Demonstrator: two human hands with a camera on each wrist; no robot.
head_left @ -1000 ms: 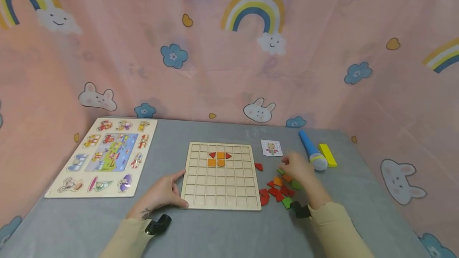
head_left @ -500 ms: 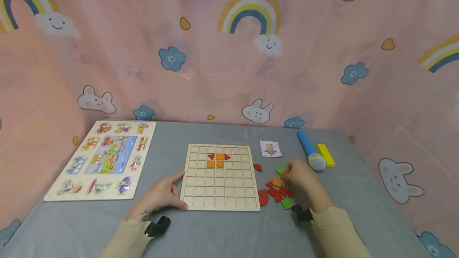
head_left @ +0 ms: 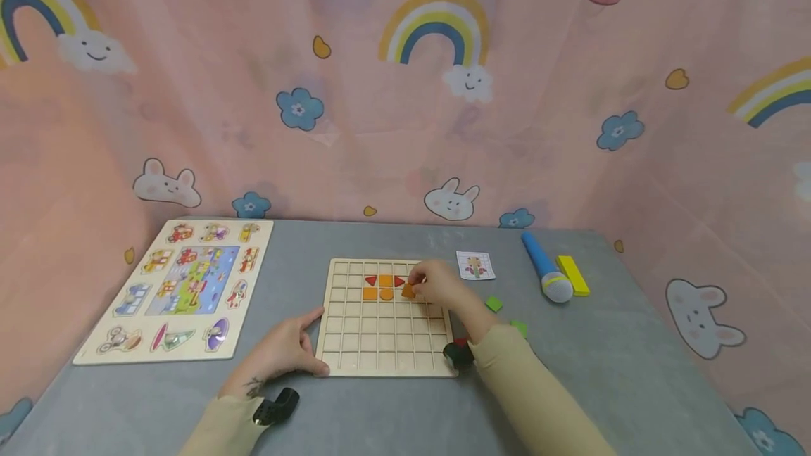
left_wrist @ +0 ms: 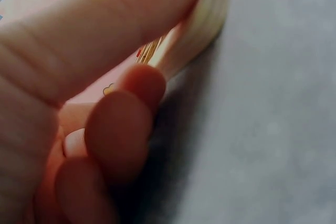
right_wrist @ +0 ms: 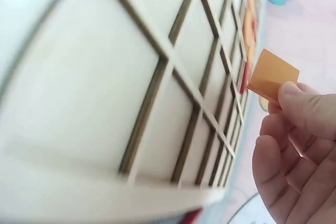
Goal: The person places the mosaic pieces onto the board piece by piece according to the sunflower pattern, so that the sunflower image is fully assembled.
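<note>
My right hand pinches an orange square tile between thumb and fingers, over the upper right part of a wooden grid board. Orange tiles and two red triangle tiles lie in the board's upper cells; one orange tile has a rounded edge. At the board's left edge, my left hand rests with thumb and index finger spread, touching it. In the left wrist view the thumb lies along the board's side, the other fingers bent below.
Green tiles lie right of the board; my right forearm hides most loose pieces. Behind them are a small picture card, a blue toy microphone and a yellow block. A picture puzzle board lies at left.
The right hand has moved left from the loose tile pile to the board, carrying an orange square tile. The left hand keeps its place at the board's edge.
</note>
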